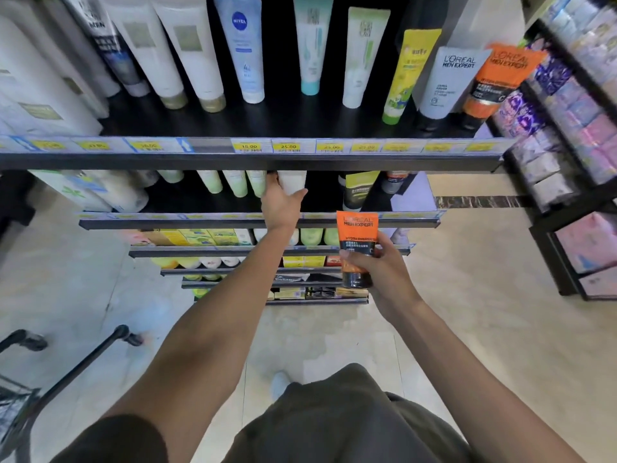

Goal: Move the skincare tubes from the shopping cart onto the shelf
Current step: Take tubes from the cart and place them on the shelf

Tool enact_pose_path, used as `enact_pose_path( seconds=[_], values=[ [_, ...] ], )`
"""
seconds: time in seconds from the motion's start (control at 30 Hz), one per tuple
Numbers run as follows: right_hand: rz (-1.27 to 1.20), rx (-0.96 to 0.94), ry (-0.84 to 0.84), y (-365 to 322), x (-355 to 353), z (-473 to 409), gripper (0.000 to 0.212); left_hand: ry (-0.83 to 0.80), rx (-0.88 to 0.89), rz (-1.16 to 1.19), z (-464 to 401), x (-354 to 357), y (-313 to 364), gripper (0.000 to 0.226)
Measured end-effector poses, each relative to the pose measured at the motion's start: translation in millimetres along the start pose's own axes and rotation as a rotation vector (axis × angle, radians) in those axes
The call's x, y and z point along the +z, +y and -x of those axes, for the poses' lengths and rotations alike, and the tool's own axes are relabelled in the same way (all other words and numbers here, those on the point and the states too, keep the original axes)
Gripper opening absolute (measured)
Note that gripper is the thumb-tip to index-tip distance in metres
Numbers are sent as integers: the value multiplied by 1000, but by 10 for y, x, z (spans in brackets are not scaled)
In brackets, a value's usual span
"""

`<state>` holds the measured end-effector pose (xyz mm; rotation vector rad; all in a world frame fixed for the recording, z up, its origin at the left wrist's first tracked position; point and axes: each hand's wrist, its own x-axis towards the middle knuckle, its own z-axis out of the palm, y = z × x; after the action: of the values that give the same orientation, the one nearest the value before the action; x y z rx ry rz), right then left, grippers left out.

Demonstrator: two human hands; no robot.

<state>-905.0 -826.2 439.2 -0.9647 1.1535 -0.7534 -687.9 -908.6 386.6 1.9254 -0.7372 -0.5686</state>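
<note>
Right hand point(380, 265): fingers curled round lower half of orange-and-black tube point(356, 248), cap end down, tube upright, held in front of shelf unit, level with third shelf edge, clear of all shelves. Left hand point(279, 203): reached in under top shelf point(253, 155), fingers and thumb wrapped about a white tube point(293, 183) standing on second shelf point(233, 222); tube top hidden behind price rail point(287, 147). Flanked on left by pale green tubes point(235, 183), touching or just beside; on right, a gap, then a dark tube with yellow-green label point(357, 190). Overhead rail noted as the obstruction above left hand. Top shelf loaded with a row of upright tubes, caps down: white with gold caps point(187, 51), blue-labelled white tube point(242, 48), teal-capped point(312, 45), yellow-green point(409, 75), grey-white point(447, 81), and at far right a matching orange tube point(497, 81). Both forearms extended forward and upward, left reaching further, right bent at wrist. Shopping cart point(20, 406) at lower left, handle point(83, 365) angled toward shelf unit, well apart from both hands; contents not discernible. Second rack of packaged goods point(567, 155) at right.
</note>
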Motion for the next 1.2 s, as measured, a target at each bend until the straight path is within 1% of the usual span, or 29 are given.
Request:
enact_pose_path(
  seconds=[0.1, 0.33, 0.53, 0.83, 1.2],
  values=[
    [-10, -4, -4, 11, -67, -7, 45, 13, 11, -27, 21, 47, -33, 62],
    [15, 11, -20, 64, -153, 2, 48, 11, 5, -98, -86, 125, -42, 67],
    [38, 30, 4, 148, -285, 45, 50, 19, 11, -97, -235, 199, -22, 59],
    [28, 34, 23, 174, -396, 96, 53, 26, 19, -96, -350, 287, -101, 54],
    [65, -2, 19, 198, -357, 44, 50, 35, 32, -200, -299, 232, -162, 42]
  ],
)
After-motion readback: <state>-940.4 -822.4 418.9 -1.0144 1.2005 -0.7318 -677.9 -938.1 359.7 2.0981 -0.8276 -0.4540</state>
